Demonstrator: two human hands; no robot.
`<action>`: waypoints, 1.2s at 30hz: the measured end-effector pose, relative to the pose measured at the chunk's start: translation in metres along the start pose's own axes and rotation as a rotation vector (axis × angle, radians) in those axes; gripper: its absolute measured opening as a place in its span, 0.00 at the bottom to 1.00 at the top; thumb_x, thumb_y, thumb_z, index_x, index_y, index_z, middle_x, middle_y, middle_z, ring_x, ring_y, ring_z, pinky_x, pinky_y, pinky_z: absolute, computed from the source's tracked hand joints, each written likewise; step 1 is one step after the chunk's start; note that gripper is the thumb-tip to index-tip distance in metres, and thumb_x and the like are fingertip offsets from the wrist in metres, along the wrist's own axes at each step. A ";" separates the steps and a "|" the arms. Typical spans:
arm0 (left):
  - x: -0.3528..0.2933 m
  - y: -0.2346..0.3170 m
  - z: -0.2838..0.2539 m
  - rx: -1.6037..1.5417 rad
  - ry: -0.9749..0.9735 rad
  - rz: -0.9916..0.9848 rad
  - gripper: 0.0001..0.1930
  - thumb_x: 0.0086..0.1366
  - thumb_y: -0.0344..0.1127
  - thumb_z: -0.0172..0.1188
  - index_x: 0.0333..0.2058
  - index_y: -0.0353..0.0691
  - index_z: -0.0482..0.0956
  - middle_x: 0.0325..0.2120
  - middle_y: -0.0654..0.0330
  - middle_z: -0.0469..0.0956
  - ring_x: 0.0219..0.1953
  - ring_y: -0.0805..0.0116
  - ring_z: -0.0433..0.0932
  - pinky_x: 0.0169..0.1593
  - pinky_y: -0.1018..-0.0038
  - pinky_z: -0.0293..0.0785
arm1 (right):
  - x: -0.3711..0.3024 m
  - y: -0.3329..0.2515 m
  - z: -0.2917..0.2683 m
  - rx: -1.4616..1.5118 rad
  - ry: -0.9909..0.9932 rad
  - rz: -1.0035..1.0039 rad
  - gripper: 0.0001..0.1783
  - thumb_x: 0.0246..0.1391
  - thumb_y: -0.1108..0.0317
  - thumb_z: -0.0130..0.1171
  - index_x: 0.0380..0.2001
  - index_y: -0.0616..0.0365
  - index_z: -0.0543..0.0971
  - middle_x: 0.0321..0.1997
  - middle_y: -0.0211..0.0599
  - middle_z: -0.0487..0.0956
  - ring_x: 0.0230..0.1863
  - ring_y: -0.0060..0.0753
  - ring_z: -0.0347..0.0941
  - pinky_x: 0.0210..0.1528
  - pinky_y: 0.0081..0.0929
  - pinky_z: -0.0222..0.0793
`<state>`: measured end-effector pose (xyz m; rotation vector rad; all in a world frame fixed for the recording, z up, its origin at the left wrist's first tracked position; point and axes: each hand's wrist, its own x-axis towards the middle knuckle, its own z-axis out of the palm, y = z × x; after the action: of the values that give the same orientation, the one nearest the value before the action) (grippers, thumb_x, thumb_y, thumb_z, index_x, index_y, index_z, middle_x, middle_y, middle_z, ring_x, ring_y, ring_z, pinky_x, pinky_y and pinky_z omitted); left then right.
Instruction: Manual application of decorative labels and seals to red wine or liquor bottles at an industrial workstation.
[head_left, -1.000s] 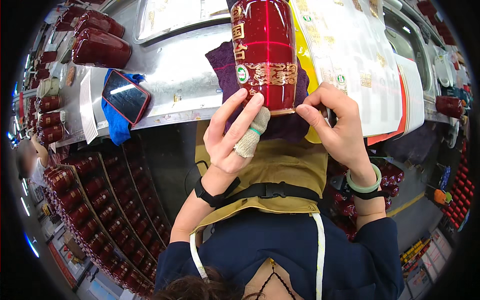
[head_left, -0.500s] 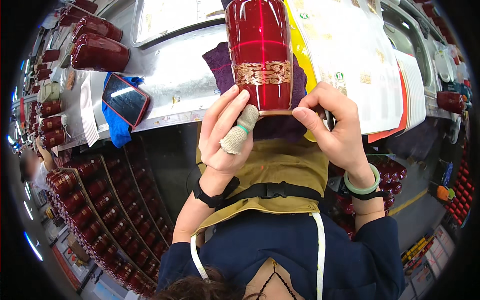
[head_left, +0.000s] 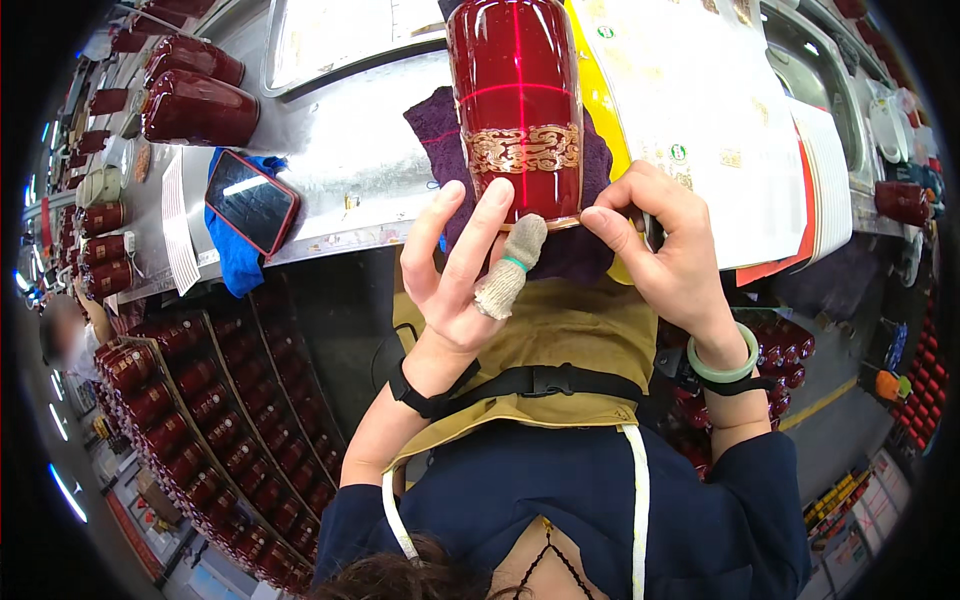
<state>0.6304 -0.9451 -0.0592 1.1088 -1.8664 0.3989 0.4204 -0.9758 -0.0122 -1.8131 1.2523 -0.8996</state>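
Note:
A dark red glass jar with an ornate gold band lies over a purple cloth at the bench edge. Thin red light lines cross its side. My left hand is at the jar's near end, its fingers spread apart. One of its fingers wears a knitted cloth cover with a green band, and that fingertip is close to the jar's rim. By the right corner of the same rim, my right hand has thumb and index finger closed in a pinch. What lies between them, if anything, is too small to make out.
Right of the jar are white label sheets on a yellow sheet. A phone rests on a blue cloth at left, near a striped strip and more red jars. Racked jars stand below left; a person is beyond.
My left hand has opened, its fingers spreading and the covered finger shifting right. The jar has moved slightly left and up. My right hand keeps its pinch, shifted slightly left.

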 end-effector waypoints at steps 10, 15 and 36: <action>-0.009 -0.006 0.006 -0.290 0.074 -0.255 0.13 0.55 0.15 0.72 0.40 0.27 0.85 0.47 0.49 0.87 0.50 0.46 0.87 0.51 0.61 0.86 | -0.002 -0.005 0.000 0.062 -0.002 -0.002 0.10 0.59 0.69 0.71 0.30 0.62 0.81 0.27 0.39 0.77 0.29 0.38 0.72 0.34 0.34 0.65; -0.011 -0.007 0.002 -0.252 0.021 -0.155 0.13 0.56 0.16 0.71 0.40 0.29 0.85 0.50 0.50 0.86 0.53 0.48 0.85 0.52 0.62 0.86 | -0.002 -0.005 -0.002 0.037 -0.014 0.021 0.10 0.59 0.69 0.72 0.30 0.62 0.81 0.26 0.39 0.76 0.28 0.38 0.71 0.33 0.34 0.65; -0.007 -0.005 0.004 -0.288 0.054 -0.221 0.14 0.55 0.13 0.70 0.41 0.27 0.84 0.47 0.49 0.87 0.53 0.45 0.85 0.51 0.61 0.89 | 0.000 -0.001 0.003 0.072 0.002 -0.008 0.09 0.58 0.71 0.72 0.30 0.62 0.81 0.26 0.37 0.76 0.26 0.33 0.71 0.32 0.31 0.66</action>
<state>0.6336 -0.9463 -0.0675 1.0795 -1.6694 0.0310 0.4239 -0.9745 -0.0126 -1.7629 1.1993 -0.9391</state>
